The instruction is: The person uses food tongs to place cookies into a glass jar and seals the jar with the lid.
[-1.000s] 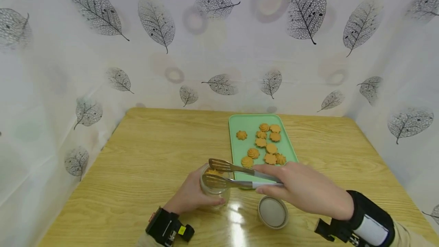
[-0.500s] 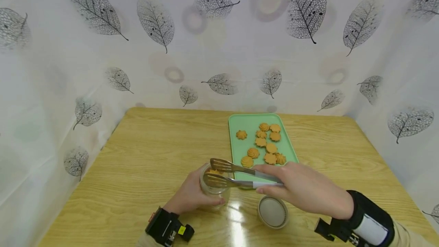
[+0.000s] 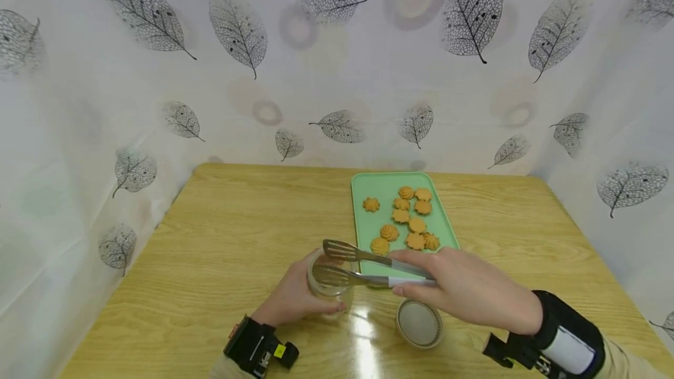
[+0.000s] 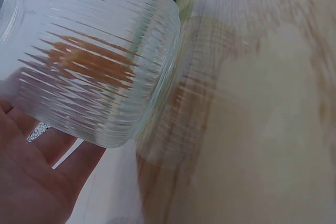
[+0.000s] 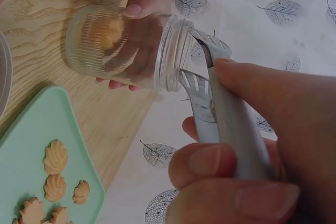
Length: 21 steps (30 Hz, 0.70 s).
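My left hand (image 3: 292, 297) grips a ribbed clear glass jar (image 5: 142, 59), its fingers round the side and the mouth toward my right hand. Inside the jar lies one orange-brown cookie (image 5: 107, 31), near the bottom in the right wrist view; the ribbed glass blurs it in the left wrist view. With thumb and fingers, my right hand (image 3: 463, 288) holds metal serving tongs (image 3: 371, 279) with slotted ends. The tong tips are spread apart right at the jar's rim, and no cookie shows between them.
Beyond my right hand, a green tray (image 3: 371, 183) bears several piped cookies (image 3: 401, 216). A round lid (image 3: 419, 324) lies on the wooden table (image 3: 253, 221), right of the jar and close to my right wrist. Leaf-patterned cloth (image 3: 237, 104) stands behind and at both sides.
The orange cookie seen at the jar's mouth by the tong tips has dropped out of sight there in the head view. Both hands hold nearly the same place.
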Each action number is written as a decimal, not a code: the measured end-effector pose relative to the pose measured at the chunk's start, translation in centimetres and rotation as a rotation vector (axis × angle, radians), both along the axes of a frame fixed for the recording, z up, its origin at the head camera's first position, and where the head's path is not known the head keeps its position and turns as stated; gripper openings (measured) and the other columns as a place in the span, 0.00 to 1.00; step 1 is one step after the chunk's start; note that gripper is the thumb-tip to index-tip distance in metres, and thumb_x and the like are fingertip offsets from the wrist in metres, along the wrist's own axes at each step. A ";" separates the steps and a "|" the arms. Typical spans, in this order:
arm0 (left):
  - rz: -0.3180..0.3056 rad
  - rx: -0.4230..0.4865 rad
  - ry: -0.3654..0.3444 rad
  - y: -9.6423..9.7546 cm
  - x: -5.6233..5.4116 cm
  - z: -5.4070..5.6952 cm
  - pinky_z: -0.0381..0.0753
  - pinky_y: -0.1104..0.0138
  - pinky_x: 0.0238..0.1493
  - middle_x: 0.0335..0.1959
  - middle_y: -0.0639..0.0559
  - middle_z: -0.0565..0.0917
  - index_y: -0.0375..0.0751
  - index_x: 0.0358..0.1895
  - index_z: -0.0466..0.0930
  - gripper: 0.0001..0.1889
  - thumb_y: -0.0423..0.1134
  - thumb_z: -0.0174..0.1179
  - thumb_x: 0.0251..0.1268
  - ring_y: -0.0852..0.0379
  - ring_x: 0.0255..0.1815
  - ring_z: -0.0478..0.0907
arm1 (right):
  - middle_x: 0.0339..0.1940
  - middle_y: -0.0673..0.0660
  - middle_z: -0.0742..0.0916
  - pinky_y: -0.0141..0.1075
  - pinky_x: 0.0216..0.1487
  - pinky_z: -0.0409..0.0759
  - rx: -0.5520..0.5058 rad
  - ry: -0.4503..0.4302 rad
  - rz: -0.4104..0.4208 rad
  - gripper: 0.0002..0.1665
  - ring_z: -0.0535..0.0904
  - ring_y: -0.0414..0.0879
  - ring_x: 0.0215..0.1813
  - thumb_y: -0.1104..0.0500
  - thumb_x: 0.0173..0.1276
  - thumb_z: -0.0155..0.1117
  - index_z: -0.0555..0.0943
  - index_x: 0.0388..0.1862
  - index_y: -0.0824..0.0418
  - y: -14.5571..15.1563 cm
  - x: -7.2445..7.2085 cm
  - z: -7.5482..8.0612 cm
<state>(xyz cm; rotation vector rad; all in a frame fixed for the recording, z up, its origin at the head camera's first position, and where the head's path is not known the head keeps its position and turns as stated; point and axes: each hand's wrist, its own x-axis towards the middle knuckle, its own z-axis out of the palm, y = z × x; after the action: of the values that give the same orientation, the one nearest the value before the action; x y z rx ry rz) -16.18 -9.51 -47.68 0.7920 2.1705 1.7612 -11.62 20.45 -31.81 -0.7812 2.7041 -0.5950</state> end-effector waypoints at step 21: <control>0.015 -0.034 0.109 0.0 -0.3 0.0 0.72 0.54 0.66 0.60 0.51 0.80 0.44 0.65 0.75 0.41 0.43 0.84 0.44 0.53 0.63 0.76 | 0.35 0.56 0.86 0.41 0.28 0.71 0.025 0.101 -0.274 0.48 0.75 0.45 0.27 0.30 0.75 0.54 0.68 0.76 0.66 4.1 -11.5 -3.5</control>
<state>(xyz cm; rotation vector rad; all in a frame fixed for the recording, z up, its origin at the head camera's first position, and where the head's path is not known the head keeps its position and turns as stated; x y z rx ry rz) -16.45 -9.54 -47.71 0.8852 2.2741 1.7213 -23.16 24.57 -35.32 -0.4468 2.9310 -0.5923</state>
